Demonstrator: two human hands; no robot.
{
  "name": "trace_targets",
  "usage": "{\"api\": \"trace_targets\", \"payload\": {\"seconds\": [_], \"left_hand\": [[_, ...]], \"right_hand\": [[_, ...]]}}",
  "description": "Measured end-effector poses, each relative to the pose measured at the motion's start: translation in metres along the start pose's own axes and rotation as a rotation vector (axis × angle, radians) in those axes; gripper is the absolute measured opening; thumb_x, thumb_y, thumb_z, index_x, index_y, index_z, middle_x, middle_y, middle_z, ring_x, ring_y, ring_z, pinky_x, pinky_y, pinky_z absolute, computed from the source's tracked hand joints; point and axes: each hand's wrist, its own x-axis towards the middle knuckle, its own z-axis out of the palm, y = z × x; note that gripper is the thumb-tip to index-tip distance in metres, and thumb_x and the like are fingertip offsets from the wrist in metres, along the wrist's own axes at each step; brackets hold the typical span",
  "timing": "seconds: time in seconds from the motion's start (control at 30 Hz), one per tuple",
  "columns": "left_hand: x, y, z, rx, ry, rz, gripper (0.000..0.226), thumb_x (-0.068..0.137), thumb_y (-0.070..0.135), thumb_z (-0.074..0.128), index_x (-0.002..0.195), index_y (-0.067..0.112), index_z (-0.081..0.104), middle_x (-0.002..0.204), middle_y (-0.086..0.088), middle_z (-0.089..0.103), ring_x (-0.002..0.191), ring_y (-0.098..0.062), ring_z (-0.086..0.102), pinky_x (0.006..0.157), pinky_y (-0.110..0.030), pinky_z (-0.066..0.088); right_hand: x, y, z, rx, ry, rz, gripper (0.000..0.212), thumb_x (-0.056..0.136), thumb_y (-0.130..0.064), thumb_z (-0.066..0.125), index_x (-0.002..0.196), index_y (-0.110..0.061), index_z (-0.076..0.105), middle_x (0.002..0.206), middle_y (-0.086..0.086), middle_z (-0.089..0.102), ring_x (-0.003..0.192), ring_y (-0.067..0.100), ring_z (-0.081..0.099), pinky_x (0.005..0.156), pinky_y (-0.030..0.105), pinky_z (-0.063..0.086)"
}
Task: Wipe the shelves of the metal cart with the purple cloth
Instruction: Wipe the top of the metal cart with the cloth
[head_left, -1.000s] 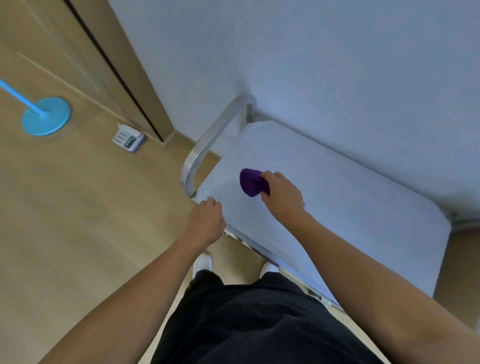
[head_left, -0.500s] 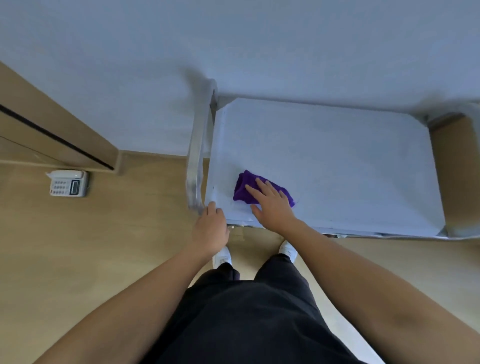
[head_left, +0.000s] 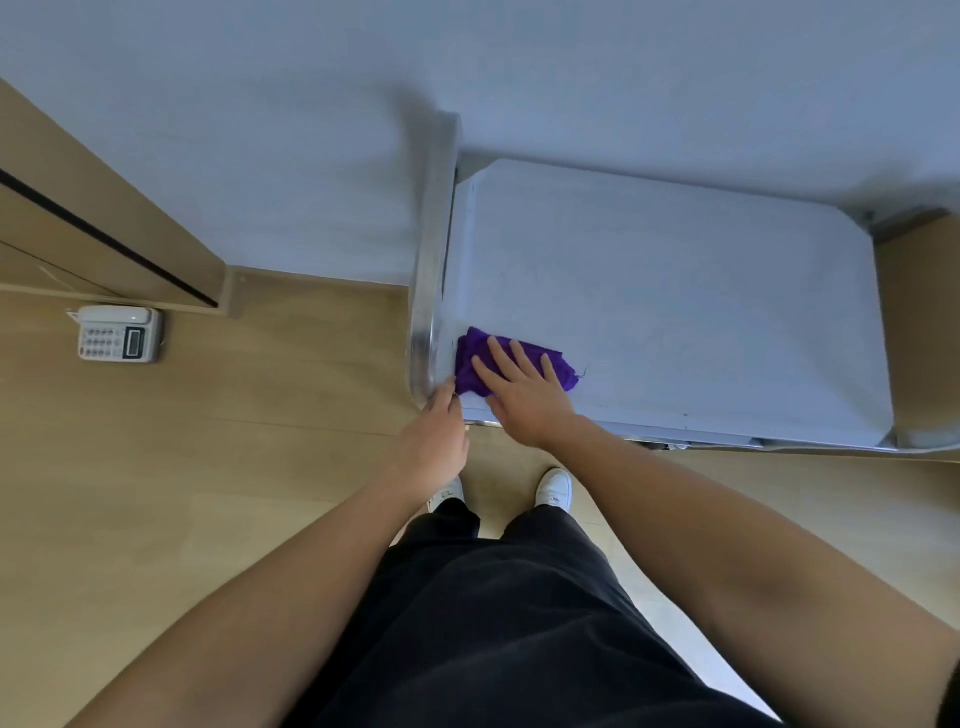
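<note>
**Desk:** Where is the cloth?

**Photographer:** The purple cloth (head_left: 470, 358) lies crumpled on the top shelf (head_left: 675, 312) of the metal cart (head_left: 919, 441). It sits at the shelf's near left corner, just beside the curved steel handle (head_left: 428, 291).

**Desk:** And the hands?

**Photographer:** The right hand (head_left: 522, 400) lies palm down on the cloth, its fingers straight and spread, pressing the fabric onto the shelf. Purple shows to the left of the fingers and again past them on the right. The left hand (head_left: 436, 441) is at the cart's near left corner, where the lower end of the handle meets the shelf, close beside the cloth. Only its back shows and the fingertips are hidden. I cannot tell whether it grips the corner or only rests there.

**Desk:** What is around them?

**Photographer:** The cart stands with its far side against a pale wall (head_left: 311, 130), on a light wooden floor (head_left: 234, 441). The person stands at the cart's near edge, both bare forearms reaching forward. Below the forearms are black trousers (head_left: 493, 623) and 2 white shoes (head_left: 555, 488), toes pointing at the cart. Off to the left, well apart from the cart, 1 white telephone (head_left: 118, 335) with a keypad lies on the floor. It is at the foot of a wooden door (head_left: 104, 218) with a dark gap running along it.
</note>
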Motion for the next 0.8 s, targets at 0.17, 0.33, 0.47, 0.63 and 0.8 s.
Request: {"api": "trace_targets", "payload": {"seconds": [0.17, 0.33, 0.47, 0.63, 0.8], "left_hand": [[0.004, 0.011, -0.003, 0.045, -0.008, -0.043, 0.053, 0.098, 0.02, 0.045, 0.143, -0.002, 0.031, 0.157, -0.012, 0.016, 0.141, -0.021, 0.032, 0.1, -0.031, 0.046], [0.019, 0.025, -0.007, 0.054, 0.096, -0.067, 0.034, 0.095, 0.018, 0.049, 0.128, 0.008, 0.049, 0.142, -0.007, 0.039, 0.134, -0.019, 0.039, 0.092, -0.028, 0.048], [0.042, 0.029, -0.004, 0.088, 0.134, -0.045, 0.043, 0.095, 0.017, 0.052, 0.135, 0.007, 0.044, 0.149, -0.011, 0.033, 0.142, -0.022, 0.029, 0.104, -0.029, 0.042], [0.078, 0.033, -0.007, 0.15, 0.16, -0.004, 0.062, 0.099, 0.013, 0.039, 0.153, 0.006, 0.01, 0.161, -0.014, 0.004, 0.15, -0.029, 0.005, 0.122, -0.038, 0.015], [0.113, 0.027, -0.015, 0.241, 0.122, -0.069, 0.062, 0.1, 0.013, 0.04, 0.151, -0.001, 0.009, 0.161, -0.019, -0.001, 0.149, -0.033, 0.002, 0.121, -0.042, 0.015]], "right_hand": [[0.001, -0.004, 0.0, -0.001, 0.069, 0.082, 0.054, 0.106, -0.036, 0.03, 0.156, -0.029, 0.011, 0.165, 0.0, -0.002, 0.151, 0.03, 0.001, 0.12, 0.054, 0.009], [-0.013, 0.006, 0.012, 0.04, 0.155, 0.112, 0.05, 0.105, -0.038, 0.037, 0.153, -0.025, 0.03, 0.163, 0.004, 0.016, 0.149, 0.032, 0.015, 0.12, 0.052, 0.018], [0.001, 0.026, 0.015, 0.03, 0.222, 0.137, 0.067, 0.088, -0.011, 0.069, 0.148, -0.022, 0.04, 0.158, 0.007, 0.032, 0.144, 0.035, 0.03, 0.116, 0.051, 0.026], [0.048, 0.059, 0.003, -0.008, 0.364, 0.206, 0.06, 0.083, -0.003, 0.069, 0.14, -0.012, 0.052, 0.149, 0.013, 0.045, 0.138, 0.035, 0.041, 0.112, 0.059, 0.026], [0.107, 0.091, -0.031, 0.073, 0.409, 0.242, 0.058, 0.098, -0.006, 0.042, 0.153, -0.016, 0.027, 0.163, 0.01, 0.016, 0.15, 0.032, 0.011, 0.121, 0.052, 0.011]]}}
